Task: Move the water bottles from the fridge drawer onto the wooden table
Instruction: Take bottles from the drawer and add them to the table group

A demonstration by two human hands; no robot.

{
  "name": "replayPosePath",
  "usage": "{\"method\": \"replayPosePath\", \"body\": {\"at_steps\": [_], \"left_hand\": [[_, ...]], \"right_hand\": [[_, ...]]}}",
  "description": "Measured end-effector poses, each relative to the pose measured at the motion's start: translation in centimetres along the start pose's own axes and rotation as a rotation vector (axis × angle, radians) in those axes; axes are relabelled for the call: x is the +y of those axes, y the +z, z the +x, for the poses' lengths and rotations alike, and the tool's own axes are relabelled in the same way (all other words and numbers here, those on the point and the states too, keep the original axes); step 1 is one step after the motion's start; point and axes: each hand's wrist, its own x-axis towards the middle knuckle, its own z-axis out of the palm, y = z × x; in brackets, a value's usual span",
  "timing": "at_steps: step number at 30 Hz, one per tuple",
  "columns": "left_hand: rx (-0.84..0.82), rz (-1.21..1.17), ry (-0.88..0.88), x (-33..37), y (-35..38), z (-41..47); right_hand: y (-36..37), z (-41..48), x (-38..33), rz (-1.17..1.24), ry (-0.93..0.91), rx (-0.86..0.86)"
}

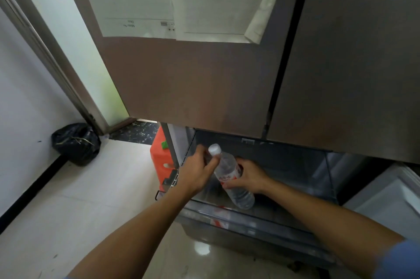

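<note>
A clear plastic water bottle [229, 172] with a white cap and a red label is tilted over the pulled-out fridge drawer [295, 190], cap pointing up and left. My right hand [247, 177] grips its middle around the label. My left hand [196, 172] curls around the neck just below the cap. Whether my left hand also holds something behind the bottle is hidden. A red label of another bottle shows faintly through the drawer's front wall. The wooden table is out of sight.
The closed fridge doors [204, 85] hang right above the drawer. An orange plastic stool [160, 160] stands left of the fridge. A black rubbish bag [76, 143] sits in the corner by a white wall and a door frame. Light floor tiles spread to the left.
</note>
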Motion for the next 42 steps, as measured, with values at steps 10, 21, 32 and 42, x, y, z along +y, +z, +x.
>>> {"method": "replayPosePath", "body": {"at_steps": [10, 21, 32, 42], "left_hand": [[0.019, 0.170, -0.014, -4.6, -0.8, 1.4], [0.111, 0.162, 0.064, -5.9, 0.0, 2.7], [0.076, 0.190, 0.047, -5.2, -0.6, 1.9], [-0.019, 0.162, -0.021, -4.5, -2.1, 1.3]], "right_hand": [[-2.5, 3.5, 4.5, 0.394, 0.376, 0.048], [-5.0, 10.4, 13.1, 0.135, 0.267, 0.585], [-2.5, 5.5, 8.2, -0.414, 0.324, 0.234], [-2.5, -1.2, 6.3, -0.400, 0.501, -0.218]]}}
